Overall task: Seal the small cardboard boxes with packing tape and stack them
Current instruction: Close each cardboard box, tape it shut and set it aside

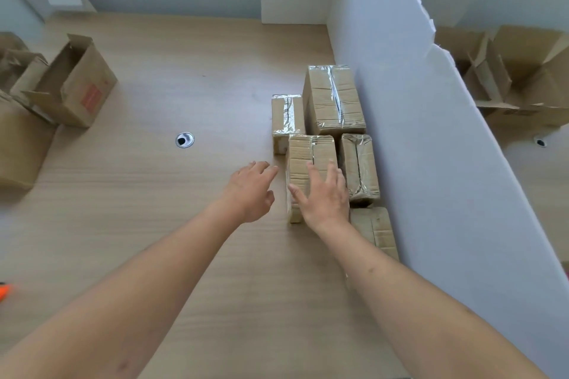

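Head view: both bare arms reach forward over the wooden surface [154,209] toward a cluster of small cardboard boxes beside a white partition [415,132].
Left hand [251,191]: fingers relaxed and loosely spread, holding nothing, hovering just left of the nearest box without clearly touching it.
Right hand [323,194]: fingers spread, palm laid on top of the nearest box, pressing or steadying rather than pinching.
Nearest box [308,154]: directly under the right hand, clear tape running along its top seam.
Taped boxes ahead of the hands: a small one [288,117] just beyond the left fingertips, and a taller one [334,98] beyond the right hand, possibly two stacked, though that cannot be told.
Taped box right of the right hand [360,166]: against the partition.
Box under the right forearm [374,231]: partly hidden; tape on it cannot be made out.
Count: five small boxes visible, four plainly taped.
Unsealed stock: open boxes [74,83] far left of the left hand, at least three; more open ones [508,77] past the partition.
Orange object [4,291]: at the left edge, unidentifiable.
Progress: sealing looks well along for this cluster; judging by the open boxes, more sealing remains, and the boxes mostly sit side by side, so stacking seems largely undone.
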`<state>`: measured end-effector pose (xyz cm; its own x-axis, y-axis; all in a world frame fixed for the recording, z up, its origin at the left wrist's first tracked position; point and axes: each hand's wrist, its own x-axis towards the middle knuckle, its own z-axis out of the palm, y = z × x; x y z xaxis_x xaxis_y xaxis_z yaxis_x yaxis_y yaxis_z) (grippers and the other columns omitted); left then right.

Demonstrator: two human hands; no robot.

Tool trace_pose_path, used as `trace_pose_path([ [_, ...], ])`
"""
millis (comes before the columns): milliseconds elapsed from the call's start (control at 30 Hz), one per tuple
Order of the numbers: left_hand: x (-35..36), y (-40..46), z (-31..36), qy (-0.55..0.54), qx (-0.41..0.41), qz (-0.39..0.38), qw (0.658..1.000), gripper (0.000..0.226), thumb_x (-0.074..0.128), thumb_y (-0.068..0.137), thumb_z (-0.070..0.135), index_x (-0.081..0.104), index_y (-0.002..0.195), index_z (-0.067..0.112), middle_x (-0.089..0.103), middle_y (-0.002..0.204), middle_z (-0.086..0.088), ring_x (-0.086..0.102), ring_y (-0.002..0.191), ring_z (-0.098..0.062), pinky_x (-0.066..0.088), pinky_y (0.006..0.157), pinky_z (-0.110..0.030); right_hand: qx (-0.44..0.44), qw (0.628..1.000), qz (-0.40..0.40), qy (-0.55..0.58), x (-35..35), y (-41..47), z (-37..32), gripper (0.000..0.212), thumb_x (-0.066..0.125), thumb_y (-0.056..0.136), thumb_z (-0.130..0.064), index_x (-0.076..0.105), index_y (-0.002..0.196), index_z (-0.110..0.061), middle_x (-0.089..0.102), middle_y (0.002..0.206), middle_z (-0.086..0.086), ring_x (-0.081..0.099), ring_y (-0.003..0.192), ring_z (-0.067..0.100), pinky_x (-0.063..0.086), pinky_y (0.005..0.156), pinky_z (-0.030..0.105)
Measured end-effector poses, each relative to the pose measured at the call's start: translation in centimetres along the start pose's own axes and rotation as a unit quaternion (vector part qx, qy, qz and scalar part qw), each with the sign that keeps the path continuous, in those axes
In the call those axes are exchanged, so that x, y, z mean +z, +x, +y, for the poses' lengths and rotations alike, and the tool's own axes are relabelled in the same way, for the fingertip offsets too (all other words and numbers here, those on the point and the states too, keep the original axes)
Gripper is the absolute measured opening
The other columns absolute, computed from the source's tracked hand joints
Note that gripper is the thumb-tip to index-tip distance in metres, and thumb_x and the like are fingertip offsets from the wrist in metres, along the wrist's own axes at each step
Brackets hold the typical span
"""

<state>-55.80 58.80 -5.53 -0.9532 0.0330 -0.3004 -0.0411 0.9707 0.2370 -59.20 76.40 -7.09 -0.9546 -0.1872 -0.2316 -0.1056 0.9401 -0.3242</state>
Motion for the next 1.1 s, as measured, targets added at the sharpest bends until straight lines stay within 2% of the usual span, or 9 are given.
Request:
trace_pose_path([
  [100, -1.6, -1.7, -0.7, 0.002, -0.008, 0.015, 1.000, 0.057, 0.053, 0.100, 0.030, 0.037, 0.153, 0.016, 0.035, 0.159, -0.007, 0.029, 0.148, -0.030, 0.029, 0.119, -0.043, -0.067, 0.998, -0.001, 0.008, -1.6, -0.7, -1.9, 0.055, 0.048, 0.101, -0.054, 0.049, 0.148, -0.026, 0.027, 0.165, 0.010, 0.023, 0.152, 0.031, 0.025, 0.122, 0.046],
  [200, -3.0, -3.8, -1.6, 0.005, -0.021, 0.034, 0.999, 0.056, 0.050, 0.101, 0.033, 0.035, 0.154, 0.018, 0.032, 0.161, -0.006, 0.028, 0.149, -0.029, 0.026, 0.119, -0.042, -0.143, 0.989, -0.026, 0.024, -3.2, -1.4, -4.3, 0.054, 0.050, 0.102, -0.050, 0.048, 0.150, -0.025, 0.034, 0.162, 0.008, 0.029, 0.150, 0.025, 0.027, 0.122, 0.043],
  [367, -5.5, -8.3, -3.9, -0.002, -0.064, 0.082, 0.995, 0.056, 0.049, 0.102, 0.035, 0.035, 0.154, 0.019, 0.030, 0.162, -0.004, 0.028, 0.149, -0.027, 0.024, 0.120, -0.041, -0.214, 0.976, -0.036, 0.016, -5.1, -3.2, -9.6, 0.053, 0.048, 0.102, -0.050, 0.045, 0.152, -0.031, 0.033, 0.163, 0.002, 0.031, 0.150, 0.021, 0.028, 0.120, 0.042],
  [533, -7.9, -14.5, -7.9, -0.006, -0.104, 0.151, 0.983, 0.053, 0.054, 0.099, 0.032, 0.044, 0.149, 0.017, 0.040, 0.156, -0.005, 0.039, 0.141, -0.026, 0.032, 0.115, -0.041, -0.288, 0.957, -0.035, -0.003, -5.2, -6.3, -16.3, 0.051, 0.048, 0.103, -0.048, 0.046, 0.151, -0.030, 0.034, 0.163, 0.003, 0.032, 0.149, 0.021, 0.027, 0.121, 0.039],
  [700, -9.3, -21.8, -13.5, -0.021, -0.148, 0.190, 0.970, 0.056, 0.055, 0.099, 0.033, 0.041, 0.152, 0.019, 0.039, 0.157, -0.006, 0.033, 0.146, -0.026, 0.019, 0.121, -0.046, -0.346, 0.937, -0.049, -0.017, -3.6, -10.7, -23.8, 0.050, 0.049, 0.103, -0.046, 0.047, 0.151, -0.030, 0.036, 0.161, 0.002, 0.038, 0.146, 0.023, 0.033, 0.117, 0.040],
  [933, -11.2, -32.7, -24.4, -0.002, -0.166, 0.192, 0.967, 0.056, 0.051, 0.103, 0.034, 0.036, 0.155, 0.020, 0.032, 0.162, -0.004, 0.025, 0.151, -0.029, 0.014, 0.125, -0.047, -0.365, 0.929, -0.031, -0.046, -0.4, -17.5, -36.2, 0.050, 0.047, 0.103, -0.048, 0.047, 0.150, -0.030, 0.038, 0.161, 0.001, 0.039, 0.145, 0.024, 0.034, 0.117, 0.041],
  [1100, -12.5, -38.7, -32.2, 0.017, -0.150, 0.186, 0.971, 0.059, 0.053, 0.101, 0.036, 0.036, 0.156, 0.021, 0.035, 0.161, -0.002, 0.030, 0.149, -0.024, 0.019, 0.124, -0.047, -0.363, 0.929, -0.031, -0.069, 2.6, -22.2, -44.4, 0.050, 0.047, 0.103, -0.048, 0.050, 0.148, -0.027, 0.042, 0.158, 0.003, 0.044, 0.141, 0.026, 0.035, 0.115, 0.041],
])
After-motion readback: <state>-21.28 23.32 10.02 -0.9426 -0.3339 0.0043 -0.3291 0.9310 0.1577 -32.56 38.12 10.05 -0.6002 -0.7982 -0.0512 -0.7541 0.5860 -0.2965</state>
